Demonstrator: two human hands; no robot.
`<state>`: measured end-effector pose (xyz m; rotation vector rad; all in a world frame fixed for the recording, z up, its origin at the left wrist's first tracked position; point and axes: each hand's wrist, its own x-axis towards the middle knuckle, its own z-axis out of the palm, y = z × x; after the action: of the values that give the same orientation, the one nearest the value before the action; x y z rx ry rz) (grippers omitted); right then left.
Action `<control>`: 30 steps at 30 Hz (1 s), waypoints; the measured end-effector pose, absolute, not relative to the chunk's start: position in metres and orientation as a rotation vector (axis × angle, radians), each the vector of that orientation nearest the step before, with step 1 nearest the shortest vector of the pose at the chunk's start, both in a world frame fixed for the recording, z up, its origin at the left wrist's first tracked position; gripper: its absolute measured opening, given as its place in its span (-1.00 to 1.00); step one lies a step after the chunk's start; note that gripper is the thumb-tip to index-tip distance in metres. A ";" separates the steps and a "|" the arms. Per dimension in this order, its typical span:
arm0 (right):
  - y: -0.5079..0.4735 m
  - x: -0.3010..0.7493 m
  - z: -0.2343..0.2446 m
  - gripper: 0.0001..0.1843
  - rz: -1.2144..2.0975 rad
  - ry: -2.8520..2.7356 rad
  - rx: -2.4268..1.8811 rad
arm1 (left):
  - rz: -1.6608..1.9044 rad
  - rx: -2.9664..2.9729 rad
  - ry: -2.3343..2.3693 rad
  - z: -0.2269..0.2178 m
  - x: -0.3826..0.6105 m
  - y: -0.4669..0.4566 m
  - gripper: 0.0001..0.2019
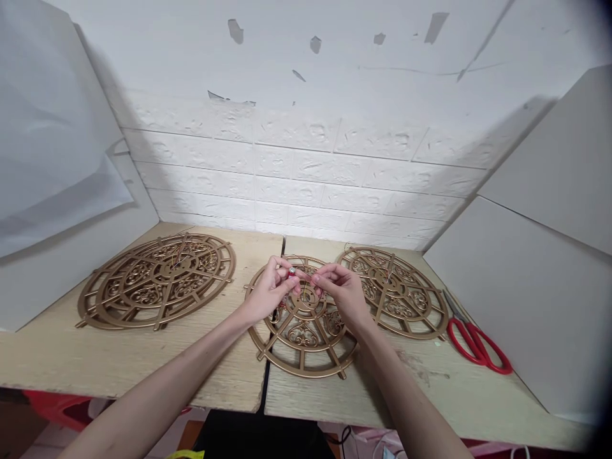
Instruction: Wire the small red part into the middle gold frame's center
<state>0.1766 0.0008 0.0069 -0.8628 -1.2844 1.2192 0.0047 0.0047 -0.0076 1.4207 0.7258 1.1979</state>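
Note:
A round gold openwork disc point(303, 338) lies flat at the middle of the wooden table. Both my hands hover just above its far part, fingertips almost meeting. My left hand point(270, 294) is closed in a pinch on a small silvery and red piece point(292, 272). My right hand point(340, 290) is also closed in a pinch beside that piece, on something thin that I cannot make out. A second gold disc point(396, 292) lies just right of my right hand, partly behind the middle one.
A stack of gold discs point(155, 280) lies at the left of the table. Red-handled scissors point(473, 341) rest near the right panel. White panels point(535, 268) and a white brick-pattern wall close the table in. A seam point(268, 376) splits the tabletop.

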 end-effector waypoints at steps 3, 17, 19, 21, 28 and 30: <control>0.000 0.177 0.007 -0.70 1.220 -1.280 -0.874 | 1.221 1.423 0.714 -0.005 0.005 0.006 -0.70; -0.001 0.177 0.009 -0.73 1.214 -1.301 -0.878 | 1.248 1.434 0.676 -0.005 0.004 0.005 -0.72; 0.000 0.177 0.008 -0.73 1.217 -1.310 -0.877 | 1.234 1.435 0.666 -0.005 0.004 0.006 -0.71; 0.000 0.177 0.008 -0.73 1.222 -1.312 -0.874 | 1.230 1.438 0.666 -0.005 0.004 0.007 -0.71; 0.001 0.178 0.008 -0.74 1.205 -1.319 -0.888 | 1.248 1.461 0.687 -0.005 0.003 0.005 -0.70; 0.001 0.179 0.008 -0.73 1.198 -1.327 -0.895 | 1.240 1.464 0.680 -0.005 0.002 0.005 -0.71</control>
<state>0.1785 0.0006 0.0083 -0.8954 -1.3272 1.1979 0.0024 0.0049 -0.0049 1.4638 0.6795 1.2405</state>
